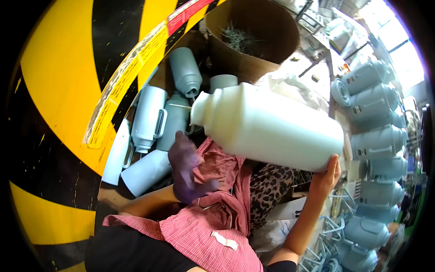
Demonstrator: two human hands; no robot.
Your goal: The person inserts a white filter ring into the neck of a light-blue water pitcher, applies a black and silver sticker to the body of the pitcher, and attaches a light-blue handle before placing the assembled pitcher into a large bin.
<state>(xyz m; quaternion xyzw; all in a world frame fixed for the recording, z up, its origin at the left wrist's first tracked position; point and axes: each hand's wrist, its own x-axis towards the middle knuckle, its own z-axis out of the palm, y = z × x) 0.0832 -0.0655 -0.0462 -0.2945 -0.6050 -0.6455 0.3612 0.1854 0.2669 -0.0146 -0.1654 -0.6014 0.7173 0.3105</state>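
A large pale plastic jug body (281,127) lies tilted across the middle, with its stepped neck to the left and its broad base to the right. My bare right hand (327,176) grips it near the base from below. A thin pale strand (180,106) sticks out at the neck's mouth. Below the neck, apart from the jug, my left hand (185,170) wears a purple glove with some fingertips uncovered. Its fingers and thumb are spread, and I see nothing held in them.
Several grey-blue jugs (149,113) lie piled at left, beside a yellow-and-black striped machine panel (59,81). Behind them stands a brown round bin (258,54) with thin scraps inside. Stacked light-blue jugs (378,140) line the right side, above loose handles (324,247).
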